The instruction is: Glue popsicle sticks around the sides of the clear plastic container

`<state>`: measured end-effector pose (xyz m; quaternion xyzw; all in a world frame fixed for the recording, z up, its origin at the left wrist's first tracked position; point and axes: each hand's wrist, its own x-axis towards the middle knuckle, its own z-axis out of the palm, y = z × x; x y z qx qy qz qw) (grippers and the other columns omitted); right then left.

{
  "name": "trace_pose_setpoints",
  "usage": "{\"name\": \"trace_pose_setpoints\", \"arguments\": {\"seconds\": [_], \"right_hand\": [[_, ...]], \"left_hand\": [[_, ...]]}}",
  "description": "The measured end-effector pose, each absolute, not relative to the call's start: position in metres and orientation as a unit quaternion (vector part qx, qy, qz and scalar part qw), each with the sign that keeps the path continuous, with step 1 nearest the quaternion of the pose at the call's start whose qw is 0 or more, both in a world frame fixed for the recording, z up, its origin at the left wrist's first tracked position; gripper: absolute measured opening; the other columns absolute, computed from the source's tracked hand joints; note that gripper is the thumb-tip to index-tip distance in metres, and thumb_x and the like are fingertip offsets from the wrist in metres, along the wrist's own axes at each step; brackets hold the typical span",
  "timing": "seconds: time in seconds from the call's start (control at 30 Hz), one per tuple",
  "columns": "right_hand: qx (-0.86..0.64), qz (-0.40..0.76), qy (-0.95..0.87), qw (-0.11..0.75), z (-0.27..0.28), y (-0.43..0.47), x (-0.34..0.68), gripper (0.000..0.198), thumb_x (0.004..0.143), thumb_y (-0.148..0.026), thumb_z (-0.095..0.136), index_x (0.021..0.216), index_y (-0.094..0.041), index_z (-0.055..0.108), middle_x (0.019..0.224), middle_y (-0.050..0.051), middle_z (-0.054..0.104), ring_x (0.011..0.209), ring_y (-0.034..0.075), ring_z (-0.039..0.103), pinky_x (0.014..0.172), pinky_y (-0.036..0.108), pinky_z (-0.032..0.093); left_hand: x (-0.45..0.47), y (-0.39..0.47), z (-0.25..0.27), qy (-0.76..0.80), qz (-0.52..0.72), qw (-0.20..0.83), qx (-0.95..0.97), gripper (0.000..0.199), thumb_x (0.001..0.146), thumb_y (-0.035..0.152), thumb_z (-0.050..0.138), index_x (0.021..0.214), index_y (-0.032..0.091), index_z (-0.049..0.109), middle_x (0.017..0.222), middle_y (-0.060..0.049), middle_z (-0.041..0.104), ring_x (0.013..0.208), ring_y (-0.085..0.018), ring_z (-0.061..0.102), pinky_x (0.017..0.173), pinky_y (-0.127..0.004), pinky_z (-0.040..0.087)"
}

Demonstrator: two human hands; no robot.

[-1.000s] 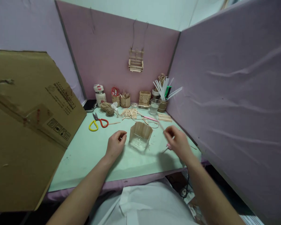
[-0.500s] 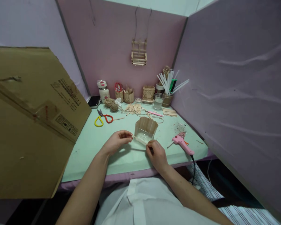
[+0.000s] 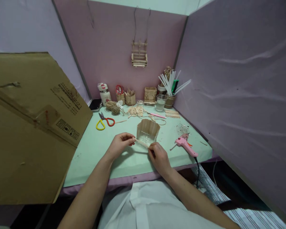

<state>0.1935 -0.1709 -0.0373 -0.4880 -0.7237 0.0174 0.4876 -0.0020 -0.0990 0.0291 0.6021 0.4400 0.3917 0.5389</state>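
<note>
A thin wooden craft stick (image 3: 141,143) is pinched at its left end by my left hand (image 3: 122,142) and at its right end by my right hand (image 3: 159,156). The stick slants slightly down to the right in front of a clear plastic container (image 3: 146,138). Brown wooden sticks (image 3: 149,126) line the far side of that container, while its near side shows bare plastic. Whether the stick touches the container, I cannot tell. To the right of my right hand lies a pink hot glue gun (image 3: 186,146) with its nozzle pointing left.
Scissors (image 3: 105,121) lie at the left, near a twine ball (image 3: 112,107). Loose craft sticks (image 3: 135,111), a pink pen-like tool (image 3: 158,115) and a cup of liquid (image 3: 160,103) are farther back. A big cardboard box (image 3: 38,127) stands left. The glue gun's cord hangs over the front edge.
The view has shifted slightly. Both hands keep their pinch on the stick in nearly the same place before the container, and the stick shows a little more clearly.
</note>
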Motion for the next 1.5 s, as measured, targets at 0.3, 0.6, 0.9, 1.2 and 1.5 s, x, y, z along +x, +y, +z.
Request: {"name": "trace_pose_setpoints", "arguments": {"seconds": [0.3,0.6,0.9,1.2,1.5], "right_hand": [[-0.504,-0.008,-0.687,0.523,-0.021,-0.187,0.208,0.007,0.094,-0.021,0.051,0.089,-0.023,0.054,0.084,0.003,0.058,0.072,0.015,0.055,0.066,0.029,0.047],[-0.723,-0.085,-0.607,0.320,-0.006,-0.189,0.319,0.036,0.089,-0.052,0.050,0.095,-0.018,0.061,0.092,0.013,0.064,0.087,0.028,0.058,0.081,0.043,0.046],[-0.801,-0.069,-0.584,0.112,-0.028,-0.185,0.346,0.047,0.079,-0.054,0.060,0.094,-0.011,0.067,0.083,0.018,0.067,0.085,0.034,0.062,0.078,0.041,0.044],[-0.811,0.017,-0.564,0.155,-0.022,-0.180,0.352,0.054,0.078,-0.057,0.050,0.090,-0.009,0.071,0.080,0.021,0.070,0.077,0.032,0.064,0.070,0.040,0.044],[-0.688,0.214,-0.484,0.497,0.020,-0.216,0.321,0.059,0.075,-0.069,0.060,0.103,-0.018,0.071,0.099,0.010,0.074,0.074,0.019,0.063,0.061,0.027,0.050]], "left_hand": [[-0.014,-0.097,0.032,0.426,0.427,0.520,0.605,0.031,0.065,0.041,0.078,0.081,0.016,0.071,0.073,-0.004,0.070,0.066,-0.015,0.062,0.065,-0.028,0.049],[-0.024,-0.095,0.032,0.407,0.455,0.499,0.615,0.033,0.068,0.043,0.077,0.085,0.016,0.069,0.078,-0.004,0.069,0.073,-0.015,0.064,0.074,-0.029,0.051],[-0.027,-0.094,0.032,0.408,0.446,0.502,0.618,0.031,0.067,0.040,0.076,0.082,0.015,0.068,0.075,-0.003,0.068,0.071,-0.015,0.062,0.072,-0.028,0.049],[-0.027,-0.092,0.023,0.402,0.428,0.489,0.644,0.027,0.069,0.036,0.075,0.083,0.014,0.070,0.080,-0.004,0.070,0.074,-0.015,0.062,0.071,-0.027,0.048],[-0.028,-0.094,0.027,0.391,0.425,0.463,0.673,0.019,0.073,0.031,0.072,0.082,0.015,0.071,0.081,-0.003,0.070,0.075,-0.014,0.062,0.072,-0.027,0.048]]}}
